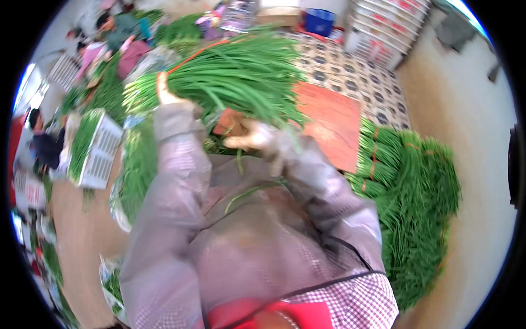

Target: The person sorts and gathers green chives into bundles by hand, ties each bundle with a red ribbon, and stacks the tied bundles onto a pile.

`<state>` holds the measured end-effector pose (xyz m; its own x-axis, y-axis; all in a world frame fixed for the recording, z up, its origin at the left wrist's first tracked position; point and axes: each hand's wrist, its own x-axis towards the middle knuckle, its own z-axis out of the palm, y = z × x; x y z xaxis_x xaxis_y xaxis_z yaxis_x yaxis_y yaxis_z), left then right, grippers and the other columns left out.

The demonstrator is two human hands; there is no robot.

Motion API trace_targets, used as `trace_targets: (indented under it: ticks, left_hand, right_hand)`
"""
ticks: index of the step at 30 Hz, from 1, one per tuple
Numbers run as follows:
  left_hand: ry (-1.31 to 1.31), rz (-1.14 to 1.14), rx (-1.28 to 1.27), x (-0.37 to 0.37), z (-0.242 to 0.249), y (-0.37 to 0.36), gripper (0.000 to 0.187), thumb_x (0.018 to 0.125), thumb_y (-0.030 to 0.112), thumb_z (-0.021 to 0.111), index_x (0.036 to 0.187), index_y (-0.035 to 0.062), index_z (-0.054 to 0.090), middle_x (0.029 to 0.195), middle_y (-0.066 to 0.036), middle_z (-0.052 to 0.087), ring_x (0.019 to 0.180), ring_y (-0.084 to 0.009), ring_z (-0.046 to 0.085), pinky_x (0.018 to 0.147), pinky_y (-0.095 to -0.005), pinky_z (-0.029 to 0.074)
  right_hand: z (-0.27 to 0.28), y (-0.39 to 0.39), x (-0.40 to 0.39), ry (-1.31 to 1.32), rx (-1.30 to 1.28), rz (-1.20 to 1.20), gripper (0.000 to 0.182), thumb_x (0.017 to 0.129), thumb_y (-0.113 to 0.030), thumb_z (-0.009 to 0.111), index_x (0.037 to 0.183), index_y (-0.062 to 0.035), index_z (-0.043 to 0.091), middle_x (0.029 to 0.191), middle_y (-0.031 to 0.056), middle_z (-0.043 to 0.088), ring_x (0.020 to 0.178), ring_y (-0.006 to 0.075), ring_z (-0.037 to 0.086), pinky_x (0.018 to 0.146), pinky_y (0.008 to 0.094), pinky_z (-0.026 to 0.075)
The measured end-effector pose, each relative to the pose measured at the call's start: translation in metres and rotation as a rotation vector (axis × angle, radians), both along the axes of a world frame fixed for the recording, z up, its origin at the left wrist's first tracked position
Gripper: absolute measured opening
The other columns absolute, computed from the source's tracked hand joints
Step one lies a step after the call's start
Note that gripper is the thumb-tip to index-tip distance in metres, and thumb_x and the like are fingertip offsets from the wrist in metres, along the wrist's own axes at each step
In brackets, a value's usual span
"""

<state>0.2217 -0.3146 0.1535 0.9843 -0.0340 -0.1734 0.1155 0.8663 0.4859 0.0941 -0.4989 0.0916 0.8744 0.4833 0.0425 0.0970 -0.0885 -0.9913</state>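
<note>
A large bunch of garlic chives [241, 71] lies crosswise before me, pale stem ends left and green leaves right. My left hand [169, 94] is closed on the stem end. An orange tie [197, 56] runs from that hand along the top of the bunch. Below the leaves is my right hand [253, 137], blurred, with thumb and fingers apart and nothing visibly held. A reddish-brown block [229, 122] sits beside its fingertips; what it belongs to is hidden. One loose leaf [249, 193] clings to my apron.
To the right, tied chive bunches [383, 153] are stacked along the wall, next to a reddish board [331, 123]. White crates [386, 30] and a blue basket [319, 23] stand behind. At left are loose chives [139, 170], a filled white crate [101, 151] and several people [118, 33].
</note>
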Motion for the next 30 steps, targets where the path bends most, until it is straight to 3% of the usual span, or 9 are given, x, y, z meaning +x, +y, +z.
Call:
trace_targets:
  ticks: [7,12,15,17,20,23,25,26,30]
  left_hand:
    - [-0.048,-0.149,0.125,-0.027,0.004,-0.032,0.063,0.081,0.054,0.054,0.128,0.0128,0.052,0.13,-0.01,0.054,0.12,-0.0309,0.047,0.103,-0.0533,0.034]
    - [-0.01,0.03,0.352,-0.033,0.013,-0.046,0.056,0.082,0.054,0.049,0.126,0.019,0.056,0.127,-0.005,0.057,0.118,-0.0288,0.051,0.095,-0.0594,0.039]
    - [-0.148,-0.087,0.309,-0.028,0.016,-0.028,0.053,0.079,0.034,0.063,0.126,0.0111,0.055,0.123,-0.012,0.058,0.112,-0.0323,0.054,0.095,-0.0536,0.044]
    - [-0.195,-0.185,0.317,-0.029,0.017,-0.022,0.053,0.079,0.032,0.064,0.127,0.0107,0.054,0.122,-0.011,0.059,0.111,-0.0326,0.055,0.095,-0.0539,0.044]
    - [-0.24,-0.384,0.415,0.004,0.005,-0.005,0.055,0.079,0.027,0.065,0.128,0.0056,0.05,0.123,-0.013,0.057,0.111,-0.0314,0.055,0.095,-0.0506,0.045]
    - [-0.69,-0.799,0.57,-0.018,0.013,-0.029,0.069,0.08,0.023,0.064,0.138,-0.0009,0.033,0.129,-0.02,0.05,0.115,-0.0325,0.053,0.099,-0.0474,0.043]
    - [-0.738,-0.973,0.477,-0.049,0.025,-0.065,0.073,0.079,0.021,0.063,0.139,-0.0026,0.03,0.129,-0.021,0.049,0.114,-0.0329,0.053,0.099,-0.0471,0.043]
    - [-0.775,-1.048,0.389,-0.07,0.031,-0.087,0.073,0.078,0.02,0.063,0.139,-0.0027,0.03,0.129,-0.022,0.049,0.114,-0.0331,0.054,0.099,-0.047,0.043]
    - [-0.881,-1.248,0.102,-0.14,0.047,-0.142,0.074,0.076,0.018,0.063,0.138,-0.003,0.029,0.13,-0.022,0.049,0.114,-0.0335,0.054,0.098,-0.0466,0.044]
  right_hand:
    - [-0.01,0.011,0.015,0.086,0.39,0.027,0.042,0.08,-0.034,0.069,0.111,-0.0058,0.061,0.099,0.0116,0.064,0.091,0.0213,0.06,0.08,0.0322,0.049]
    - [-0.057,0.008,-0.023,0.095,0.021,0.319,0.038,0.079,-0.031,0.069,0.107,-0.0061,0.066,0.095,0.0142,0.066,0.089,0.024,0.063,0.078,0.0363,0.052]
    - [-0.079,-0.019,-0.083,-0.675,-0.122,0.108,0.023,0.082,-0.027,0.064,0.085,-0.0053,0.071,0.07,0.0106,0.065,0.062,0.0244,0.062,0.057,0.0374,0.051]
    - [-0.003,-0.049,-0.118,-0.419,-0.727,-0.135,0.025,0.081,-0.03,0.064,0.078,-0.0064,0.07,0.07,0.0098,0.066,0.062,0.0259,0.063,0.058,0.0392,0.05]
    - [0.039,-0.086,-0.109,-0.208,-0.382,-0.481,0.026,0.076,-0.034,0.067,0.078,-0.0084,0.07,0.07,0.009,0.067,0.067,0.0251,0.065,0.062,0.0415,0.049]
    - [0.056,-0.103,-0.11,-0.444,-0.185,-0.753,0.05,0.073,-0.031,0.072,0.106,0.0035,0.061,0.093,0.0214,0.064,0.086,0.0339,0.064,0.076,0.0408,0.05]
    - [0.043,-0.101,-0.098,-1.067,-0.171,-0.961,0.112,0.055,-0.044,0.084,0.142,-0.0016,0.027,0.125,0.0265,0.05,0.115,0.0373,0.052,0.097,0.0388,0.041]
    - [0.029,-0.097,-0.092,-0.804,0.048,-0.629,0.138,0.05,-0.041,0.089,0.146,-0.0001,-0.002,0.14,0.0297,0.03,0.128,0.0388,0.037,0.107,0.0378,0.029]
    - [0.013,-0.058,-0.134,-0.339,0.326,-0.559,0.126,0.054,-0.024,0.091,0.147,-0.0047,0.008,0.135,0.0199,0.044,0.124,0.0301,0.044,0.105,0.0396,0.034]
